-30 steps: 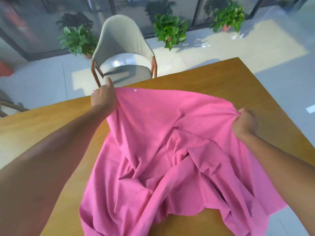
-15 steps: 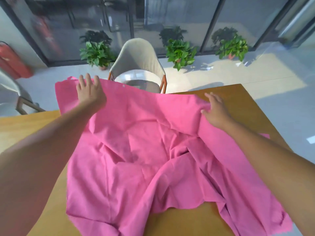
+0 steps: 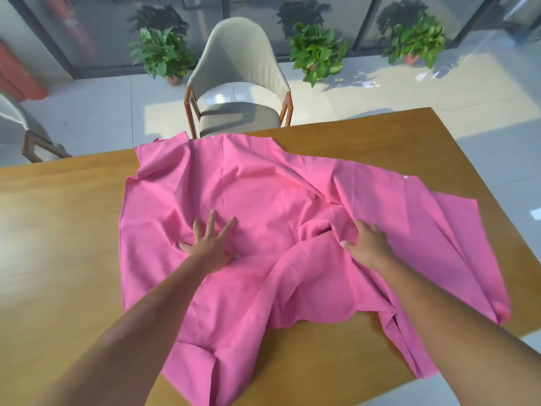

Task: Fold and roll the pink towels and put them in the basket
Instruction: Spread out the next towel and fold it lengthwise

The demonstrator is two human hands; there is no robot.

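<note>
Wooden table (image 3: 67, 230), left hand (image 3: 209, 247) fingers spread flat on pink towel (image 3: 263, 194), right hand (image 3: 367, 244) fingers pinching a fold

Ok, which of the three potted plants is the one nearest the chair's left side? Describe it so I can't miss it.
Start at the wooden table and look past the grey chair behind it, to the glass wall. The plant stands on the floor left of the chair back. The other two plants stand right of the chair.
</note>
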